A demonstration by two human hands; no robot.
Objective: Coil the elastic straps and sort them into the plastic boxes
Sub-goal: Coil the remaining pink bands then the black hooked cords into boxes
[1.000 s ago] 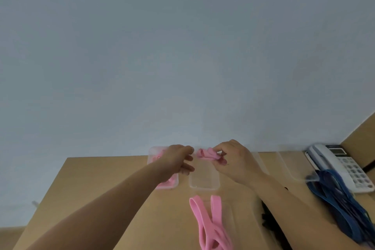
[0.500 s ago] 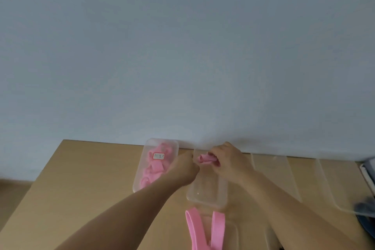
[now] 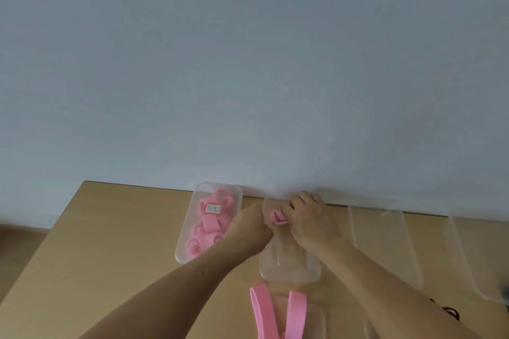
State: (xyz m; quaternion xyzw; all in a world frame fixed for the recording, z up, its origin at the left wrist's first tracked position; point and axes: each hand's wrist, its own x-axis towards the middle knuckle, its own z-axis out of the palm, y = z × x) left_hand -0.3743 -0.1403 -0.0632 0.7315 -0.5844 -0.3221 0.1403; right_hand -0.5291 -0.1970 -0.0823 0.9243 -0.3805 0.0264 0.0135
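STEP: finishing a coil, lower centre of frame | GRIP: right hand (image 3: 311,224) pinches the small pink coil (image 3: 277,218); left hand (image 3: 249,228) curled against it, can't tell if it grasps | WHERE: coil over the far end of the clear box (image 3: 289,267), just right of the pink-filled box (image 3: 214,186) | TIP: I'd hold the wrap tight until it sits low among the pinks, or it springs open.

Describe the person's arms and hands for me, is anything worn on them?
Both arms are bare as far as the head view shows: no sleeve covers the left forearm or the right forearm. The left hand and right hand are ungloved. No watch, bracelet or ring shows on the sides that face the camera.
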